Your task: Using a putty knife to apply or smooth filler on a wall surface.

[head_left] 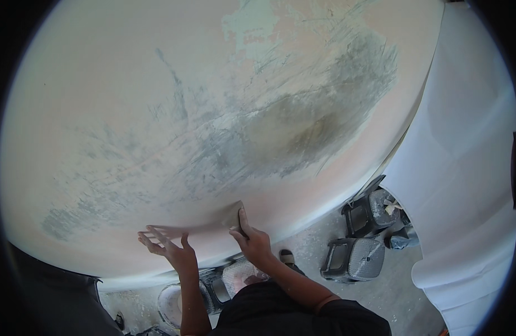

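Observation:
A large curved panel (129, 112) fills most of the view, pale cream and pink with rough grey patches and scratches. My left hand (165, 246) has its fingers spread at the lower part of the panel, touching it or just above it; I cannot tell which. It holds nothing. My right hand (249, 241) grips a flat greyish-brown pad (234, 215), possibly a sanding sheet or spreader, against the panel's lower pink area, right of my left hand.
Dusty black plastic stools (353, 260) stand on the grey floor (398, 280) below the panel, some under my arms with a round container (169, 302). A white sheet (470, 112) hangs at the right. Dark cloth (51, 291) is at lower left.

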A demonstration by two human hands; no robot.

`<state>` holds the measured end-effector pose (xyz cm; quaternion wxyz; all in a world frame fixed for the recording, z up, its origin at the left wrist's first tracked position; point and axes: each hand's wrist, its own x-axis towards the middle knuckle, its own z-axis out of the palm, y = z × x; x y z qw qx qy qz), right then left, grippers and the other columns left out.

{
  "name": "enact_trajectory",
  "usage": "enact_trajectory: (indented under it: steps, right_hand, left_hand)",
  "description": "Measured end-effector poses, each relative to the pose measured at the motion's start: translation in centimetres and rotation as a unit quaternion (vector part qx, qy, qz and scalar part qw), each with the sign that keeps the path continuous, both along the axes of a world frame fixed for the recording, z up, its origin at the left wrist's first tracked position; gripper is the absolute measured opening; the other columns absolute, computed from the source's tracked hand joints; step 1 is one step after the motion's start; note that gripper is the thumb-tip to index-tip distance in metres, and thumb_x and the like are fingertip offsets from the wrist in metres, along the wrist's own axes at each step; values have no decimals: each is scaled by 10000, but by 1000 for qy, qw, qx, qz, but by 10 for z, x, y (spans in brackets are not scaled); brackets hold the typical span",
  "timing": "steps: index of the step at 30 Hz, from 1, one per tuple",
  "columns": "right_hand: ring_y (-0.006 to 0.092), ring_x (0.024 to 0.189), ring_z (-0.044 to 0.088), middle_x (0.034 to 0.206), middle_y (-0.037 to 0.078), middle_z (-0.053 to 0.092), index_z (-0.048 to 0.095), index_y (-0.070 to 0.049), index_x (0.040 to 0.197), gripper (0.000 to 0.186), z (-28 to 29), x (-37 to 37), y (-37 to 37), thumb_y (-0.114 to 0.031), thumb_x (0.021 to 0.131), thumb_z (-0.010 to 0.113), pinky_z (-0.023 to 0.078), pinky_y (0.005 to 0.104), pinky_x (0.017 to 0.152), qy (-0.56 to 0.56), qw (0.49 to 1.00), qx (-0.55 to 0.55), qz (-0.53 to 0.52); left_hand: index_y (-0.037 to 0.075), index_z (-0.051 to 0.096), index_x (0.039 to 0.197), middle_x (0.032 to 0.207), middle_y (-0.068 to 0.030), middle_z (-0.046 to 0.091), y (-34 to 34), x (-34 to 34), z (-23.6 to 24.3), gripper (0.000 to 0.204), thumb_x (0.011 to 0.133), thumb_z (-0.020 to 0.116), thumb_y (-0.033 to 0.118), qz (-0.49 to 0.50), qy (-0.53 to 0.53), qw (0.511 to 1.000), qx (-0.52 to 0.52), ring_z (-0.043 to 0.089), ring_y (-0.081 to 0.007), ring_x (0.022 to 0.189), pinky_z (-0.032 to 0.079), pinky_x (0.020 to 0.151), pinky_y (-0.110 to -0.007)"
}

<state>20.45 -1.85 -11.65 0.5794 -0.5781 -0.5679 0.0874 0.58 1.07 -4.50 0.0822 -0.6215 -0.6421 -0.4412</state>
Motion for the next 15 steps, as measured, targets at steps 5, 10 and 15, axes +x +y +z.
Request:
enact_trajectory:
  steps: [5, 10, 15]
  right_hand:
    - [186, 541, 558, 632, 167, 599, 362, -99, 1460, 589, 19, 32, 12, -221, 939, 609, 480, 309, 527, 150, 981, -97, -78]
    - [76, 624, 590, 700, 191, 630, 416, -79, 1438, 592, 3, -13, 1, -184, 908, 656, 501, 308, 595, 39, 998, -49, -31]
    - [95, 546, 542, 629, 124, 601, 398, -79, 1445, 597, 11, 18, 13, -204, 916, 646, 474, 292, 537, 55, 984, -147, -81]
  left_hand:
    - [73, 123, 1533, 1537, -291, -38, -2, -19, -3, 1020, 757, 783, 133, 5, 30, 1000, -5, 18, -493, 1428, 233, 1109, -602]
    - [89, 117, 1537, 1535, -297, -50, 2, -14, -7, 1046, 743, 797, 150, -10, 42, 999, 9, 14, -486, 1428, 198, 1123, -592]
    - [93, 118, 1537, 1535, -290, -65, 0, -26, -8, 1056, 736, 805, 141, -7, 61, 998, 8, 11, -482, 1428, 204, 1121, -586]
